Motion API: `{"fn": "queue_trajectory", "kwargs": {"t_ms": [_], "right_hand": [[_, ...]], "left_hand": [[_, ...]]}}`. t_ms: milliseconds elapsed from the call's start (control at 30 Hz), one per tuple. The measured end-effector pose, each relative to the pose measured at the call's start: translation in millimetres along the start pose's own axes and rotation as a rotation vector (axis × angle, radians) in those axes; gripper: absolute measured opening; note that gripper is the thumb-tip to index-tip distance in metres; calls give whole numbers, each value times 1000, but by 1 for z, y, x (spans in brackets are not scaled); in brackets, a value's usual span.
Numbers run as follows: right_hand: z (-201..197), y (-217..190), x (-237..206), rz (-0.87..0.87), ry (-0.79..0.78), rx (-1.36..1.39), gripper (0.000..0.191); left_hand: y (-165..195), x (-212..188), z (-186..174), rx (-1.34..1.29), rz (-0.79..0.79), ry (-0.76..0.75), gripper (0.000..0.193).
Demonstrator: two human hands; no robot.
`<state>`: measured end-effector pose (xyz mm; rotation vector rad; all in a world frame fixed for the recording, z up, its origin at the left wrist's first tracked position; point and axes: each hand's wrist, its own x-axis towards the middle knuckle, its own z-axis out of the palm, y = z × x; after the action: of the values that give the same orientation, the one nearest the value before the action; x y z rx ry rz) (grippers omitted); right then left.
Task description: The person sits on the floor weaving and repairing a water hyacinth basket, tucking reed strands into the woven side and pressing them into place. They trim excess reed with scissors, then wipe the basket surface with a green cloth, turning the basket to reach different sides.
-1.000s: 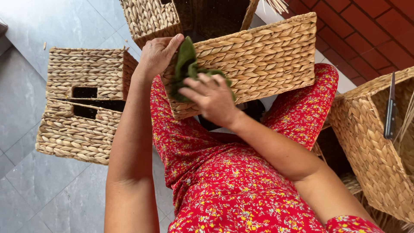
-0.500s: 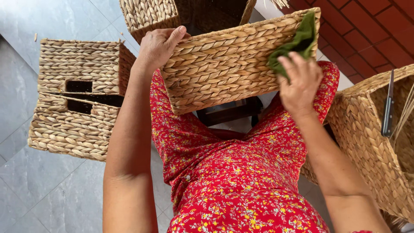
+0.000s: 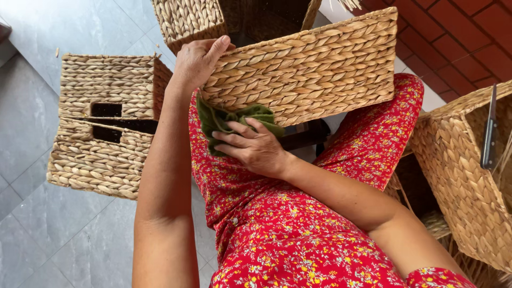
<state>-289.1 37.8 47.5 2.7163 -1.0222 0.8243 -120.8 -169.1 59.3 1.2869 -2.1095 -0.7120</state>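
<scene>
A rectangular woven straw basket [image 3: 314, 69] rests tilted across my lap, over my red flowered dress. My left hand [image 3: 198, 60] grips its upper left corner, fingers over the rim. My right hand [image 3: 252, 146] presses a crumpled green cloth [image 3: 226, 118] against the basket's lower left edge, fingers spread over the cloth.
Two stacked woven baskets [image 3: 101, 125] with cut-out handles sit on the grey tiled floor at left. Another basket [image 3: 194, 18] stands beyond my lap. At right an open basket [image 3: 469, 181] has a dark knife [image 3: 489, 130] on its rim. Red tiles lie at the top right.
My right hand has swept the green cloth from the basket's upper right corner back down to its lower left edge. My left hand keeps its hold on the corner.
</scene>
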Motion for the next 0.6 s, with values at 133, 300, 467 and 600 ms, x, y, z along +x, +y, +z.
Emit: {"fn": "queue_trajectory", "kwargs": {"t_ms": [133, 300, 467, 600], "right_hand": [[-16, 29, -37, 74, -32, 8, 29], [-72, 92, -109, 355, -83, -95, 41], [-98, 127, -147, 694, 26, -232, 39], [-70, 106, -134, 654, 84, -228, 47]], "left_hand": [[-3, 0, 1, -14, 7, -13, 72], [-6, 0, 4, 0, -7, -12, 72], [-5, 1, 5, -25, 4, -3, 72], [-5, 3, 5, 2, -26, -7, 69]]}}
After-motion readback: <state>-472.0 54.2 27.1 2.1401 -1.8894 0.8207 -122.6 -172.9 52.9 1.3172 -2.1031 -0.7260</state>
